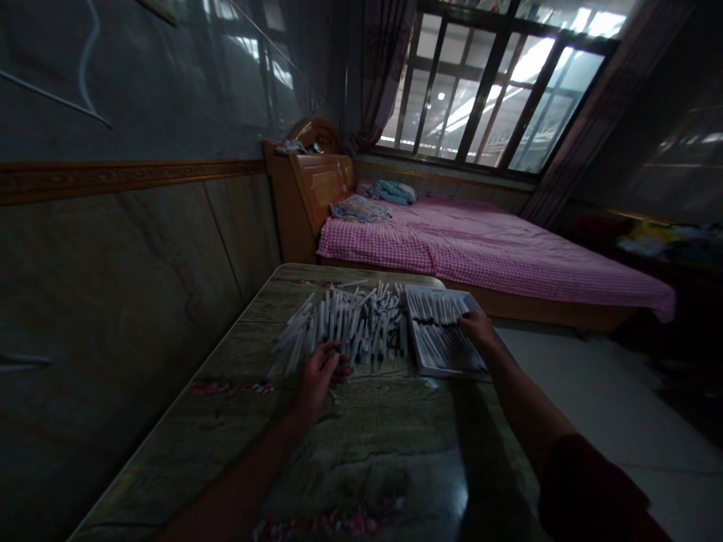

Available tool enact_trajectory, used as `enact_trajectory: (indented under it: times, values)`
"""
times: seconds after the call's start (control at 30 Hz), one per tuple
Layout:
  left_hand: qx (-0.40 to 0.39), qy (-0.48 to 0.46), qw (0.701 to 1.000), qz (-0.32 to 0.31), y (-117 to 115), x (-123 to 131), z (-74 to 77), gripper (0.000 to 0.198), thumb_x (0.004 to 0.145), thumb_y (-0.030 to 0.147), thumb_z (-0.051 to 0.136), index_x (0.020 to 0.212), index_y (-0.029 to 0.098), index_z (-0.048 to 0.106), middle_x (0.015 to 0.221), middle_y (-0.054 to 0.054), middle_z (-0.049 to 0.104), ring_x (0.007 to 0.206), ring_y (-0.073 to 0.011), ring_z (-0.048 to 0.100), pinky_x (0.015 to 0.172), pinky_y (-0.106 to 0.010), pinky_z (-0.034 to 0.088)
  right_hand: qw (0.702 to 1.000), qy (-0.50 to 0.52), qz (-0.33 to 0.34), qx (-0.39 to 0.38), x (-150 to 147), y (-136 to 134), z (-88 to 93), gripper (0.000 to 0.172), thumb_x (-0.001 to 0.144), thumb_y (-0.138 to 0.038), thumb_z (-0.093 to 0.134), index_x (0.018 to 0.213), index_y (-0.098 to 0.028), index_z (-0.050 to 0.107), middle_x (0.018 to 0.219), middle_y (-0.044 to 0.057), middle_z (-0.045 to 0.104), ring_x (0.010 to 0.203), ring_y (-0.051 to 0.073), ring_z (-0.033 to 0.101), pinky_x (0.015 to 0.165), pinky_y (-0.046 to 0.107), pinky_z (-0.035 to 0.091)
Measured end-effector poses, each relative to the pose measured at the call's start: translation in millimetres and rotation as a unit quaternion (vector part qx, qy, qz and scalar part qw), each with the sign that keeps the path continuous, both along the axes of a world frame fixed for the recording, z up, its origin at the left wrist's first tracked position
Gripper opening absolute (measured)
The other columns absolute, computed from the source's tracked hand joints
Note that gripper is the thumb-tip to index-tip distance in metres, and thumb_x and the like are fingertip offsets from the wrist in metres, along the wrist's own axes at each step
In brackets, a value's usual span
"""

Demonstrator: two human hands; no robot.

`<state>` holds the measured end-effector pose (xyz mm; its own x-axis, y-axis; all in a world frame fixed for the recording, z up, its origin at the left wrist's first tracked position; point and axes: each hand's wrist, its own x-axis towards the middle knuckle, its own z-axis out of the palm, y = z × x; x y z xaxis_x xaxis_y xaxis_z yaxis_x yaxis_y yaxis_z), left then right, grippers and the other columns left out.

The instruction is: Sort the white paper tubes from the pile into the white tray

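A loose heap of thin white tubes (344, 325) lies on a dark patterned table (361, 452). My left hand (319, 376) rests at the heap's near edge, fingers curled round some tubes. To the right sits a white tray (437, 339) with tubes laid in rows. My right hand (477, 329) is on the tray's right part, fingers bent down onto the rows; whether it grips a tube is hidden.
A tiled wall (113, 263) runs along the table's left side. Beyond the table stands a bed with a pink checked cover (480, 248) and a wooden headboard (310, 188), under a barred window (491, 90). White floor (593, 376) lies to the right.
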<state>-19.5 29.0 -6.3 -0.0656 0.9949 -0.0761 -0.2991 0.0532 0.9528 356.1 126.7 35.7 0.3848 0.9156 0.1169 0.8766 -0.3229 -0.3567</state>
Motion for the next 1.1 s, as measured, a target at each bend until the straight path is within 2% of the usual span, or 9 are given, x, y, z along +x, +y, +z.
enact_trajectory:
  times: [0.13,0.33,0.4,0.47,0.57,0.67,0.73,0.97,1.1]
  values:
    - [-0.001,-0.003,1.0,-0.001,-0.4,0.2,0.7,0.056,0.064,0.052,0.074,0.104,0.016,0.057,0.078,-0.003,0.07,0.059,-0.0152,0.066,0.053,-0.026,0.051,0.999,-0.015,-0.016,-0.025,-4.1,6.6,2.5,0.03,0.086,-0.024,0.05,0.089,-0.01,0.076,0.085,0.015,0.072,0.083,0.024,0.067,0.068,0.026,0.044]
    - [-0.001,-0.005,1.0,-0.007,0.2,1.6,-0.7,0.054,0.064,0.052,0.073,0.101,0.017,0.058,0.078,-0.003,0.069,0.058,-0.0152,0.066,0.052,-0.025,0.05,0.999,-0.024,-0.014,0.023,-21.8,-3.9,9.7,0.036,0.09,-0.026,0.047,0.111,-0.012,0.072,0.104,0.015,0.073,0.097,0.024,0.067,0.075,0.026,0.045]
    - [0.002,0.002,1.0,-0.007,0.3,1.9,-1.3,0.051,0.065,0.051,0.071,0.101,0.017,0.058,0.078,-0.002,0.069,0.058,-0.0149,0.066,0.052,-0.025,0.05,0.999,-0.024,0.024,0.028,-43.3,-13.3,15.2,0.035,0.091,-0.025,0.047,0.113,-0.014,0.071,0.109,0.013,0.073,0.101,0.023,0.067,0.077,0.025,0.045]
    - [0.006,0.013,1.0,-0.015,0.3,2.2,-2.0,0.048,0.067,0.05,0.07,0.101,0.017,0.059,0.078,-0.002,0.069,0.059,-0.015,0.066,0.053,-0.025,0.05,0.995,-0.024,0.098,0.023,-74.6,-26.6,20.2,0.032,0.092,-0.026,0.048,0.114,-0.017,0.07,0.112,0.01,0.072,0.105,0.021,0.066,0.077,0.023,0.044]
    - [0.011,0.032,0.999,-0.03,-0.4,2.7,-3.0,0.045,0.067,0.05,0.069,0.096,0.017,0.06,0.077,-0.003,0.069,0.059,-0.0155,0.066,0.052,-0.026,0.05,0.981,-0.072,0.181,-0.019,-128.7,-49.7,23.0,0.03,0.095,-0.033,0.047,0.107,-0.019,0.07,0.104,0.01,0.074,0.099,0.021,0.068,0.073,0.023,0.043]
    - [0.012,0.044,0.998,-0.04,-1.5,2.9,-3.5,0.042,0.067,0.05,0.067,0.093,0.017,0.061,0.076,-0.002,0.069,0.057,-0.0148,0.065,0.051,-0.024,0.048,0.965,-0.133,0.219,-0.061,-171.5,-65.8,19.5,0.031,0.095,-0.037,0.047,0.101,-0.017,0.07,0.104,0.013,0.073,0.096,0.023,0.069,0.072,0.026,0.043]
    - [0.013,0.049,0.997,-0.05,-2.4,2.7,-3.1,0.04,0.067,0.049,0.067,0.092,0.018,0.061,0.076,-0.002,0.069,0.057,-0.0141,0.065,0.05,-0.023,0.047,0.961,-0.153,0.217,-0.078,-187.9,-69.0,15.6,0.031,0.094,-0.037,0.048,0.102,-0.016,0.069,0.105,0.015,0.073,0.096,0.025,0.07,0.073,0.028,0.045]
    - [0.005,0.052,0.996,-0.07,-3.1,3.2,-2.1,0.034,0.065,0.044,0.068,0.086,0.018,0.062,0.073,-0.003,0.069,0.054,-0.0131,0.063,0.049,-0.022,0.045,0.967,-0.144,0.18,-0.112,-196.4,-62.6,13.6,0.027,0.089,-0.027,0.05,0.101,-0.013,0.071,0.106,0.019,0.073,0.1,0.029,0.07,0.075,0.031,0.047]
    - [0.004,0.057,0.996,-0.075,-3.3,3.6,-3.7,0.031,0.066,0.042,0.069,0.085,0.018,0.064,0.074,-0.003,0.07,0.057,-0.0137,0.063,0.051,-0.022,0.045,0.971,-0.13,0.164,-0.114,-193.0,-71.8,17.0,0.027,0.091,-0.025,0.047,0.103,-0.014,0.069,0.105,0.018,0.073,0.097,0.027,0.07,0.074,0.031,0.046]
